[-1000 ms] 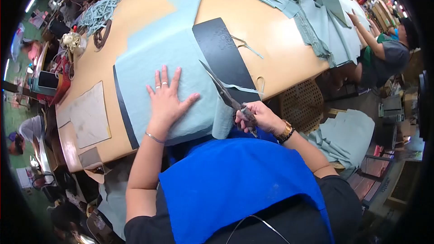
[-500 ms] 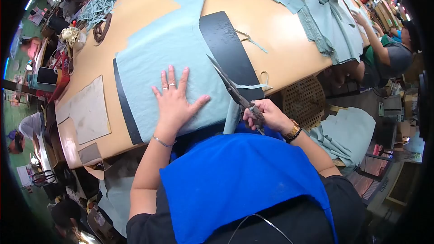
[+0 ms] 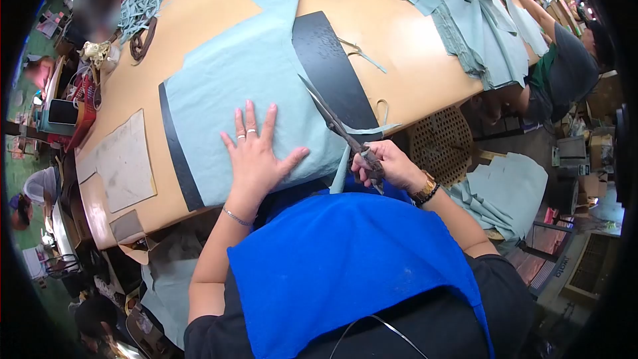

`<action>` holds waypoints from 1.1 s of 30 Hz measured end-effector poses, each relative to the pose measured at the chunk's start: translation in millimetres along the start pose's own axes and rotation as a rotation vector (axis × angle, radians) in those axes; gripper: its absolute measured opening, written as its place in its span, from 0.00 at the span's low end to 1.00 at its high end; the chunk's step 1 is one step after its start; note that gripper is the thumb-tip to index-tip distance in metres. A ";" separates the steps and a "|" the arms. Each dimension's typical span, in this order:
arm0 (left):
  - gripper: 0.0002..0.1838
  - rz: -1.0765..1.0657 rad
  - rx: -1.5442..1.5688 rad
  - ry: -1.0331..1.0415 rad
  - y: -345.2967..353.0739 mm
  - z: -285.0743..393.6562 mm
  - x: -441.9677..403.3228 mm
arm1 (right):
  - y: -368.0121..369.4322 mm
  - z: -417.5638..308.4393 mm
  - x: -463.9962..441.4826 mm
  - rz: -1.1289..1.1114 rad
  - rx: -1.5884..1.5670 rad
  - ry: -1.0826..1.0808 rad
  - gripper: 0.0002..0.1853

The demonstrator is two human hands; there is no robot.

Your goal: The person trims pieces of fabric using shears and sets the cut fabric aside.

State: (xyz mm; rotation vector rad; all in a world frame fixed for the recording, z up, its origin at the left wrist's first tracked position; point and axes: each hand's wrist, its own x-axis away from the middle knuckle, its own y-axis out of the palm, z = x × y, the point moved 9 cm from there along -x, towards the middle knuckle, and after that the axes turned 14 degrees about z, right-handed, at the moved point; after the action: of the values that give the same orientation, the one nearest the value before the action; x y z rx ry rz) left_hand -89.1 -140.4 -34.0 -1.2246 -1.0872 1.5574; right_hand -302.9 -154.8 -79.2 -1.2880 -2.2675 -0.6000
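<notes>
A pale blue-green fabric piece (image 3: 219, 73) lies flat over a black mat (image 3: 332, 60) on the table. My left hand (image 3: 256, 153) rests on the fabric, palm down, its fingers spread. My right hand (image 3: 391, 166) grips large dark scissors (image 3: 335, 119) at the fabric's right edge. Their blades point up and to the left, with the tips by the edge; whether the blades are parted is hard to tell. A narrow fabric strip (image 3: 375, 129) sticks out to the right beside the blades. Another fabric flap (image 3: 340, 171) hangs at the near edge.
Stacked fabric (image 3: 458, 33) covers the table's far right, where a co-worker (image 3: 565, 60) stands. Fabric offcuts (image 3: 143, 6) lie at the far left. Grey cardboard (image 3: 126, 159) sits on the left. A woven chair (image 3: 438, 143) and folded fabric (image 3: 505, 189) are at the right.
The whole view has shifted slightly. The scissors remain at the fabric's right edge, and my left hand stays spread on the fabric. The co-worker at right has moved an arm.
</notes>
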 end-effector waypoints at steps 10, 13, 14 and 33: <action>0.50 -0.043 0.004 -0.023 4.7 -1.9 -0.2 | -3.1 -3.7 6.8 -0.013 -0.001 -0.066 0.14; 0.49 0.033 0.001 0.010 5.9 -24.0 -23.0 | -3.8 -5.8 8.9 0.003 0.006 -0.056 0.14; 0.49 0.047 -0.009 0.024 5.0 -31.6 -31.0 | -4.6 -4.4 8.1 0.010 0.014 -0.043 0.15; 0.51 0.040 0.014 0.069 2.3 -25.9 -18.0 | -6.3 -12.1 9.7 0.043 0.020 -0.024 0.15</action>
State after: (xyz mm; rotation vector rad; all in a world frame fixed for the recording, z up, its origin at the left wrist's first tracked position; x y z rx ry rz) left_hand -61.1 -155.1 -35.5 -1.2883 -1.0120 1.5389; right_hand -310.7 -158.2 -64.8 -1.3373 -2.2532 -0.5489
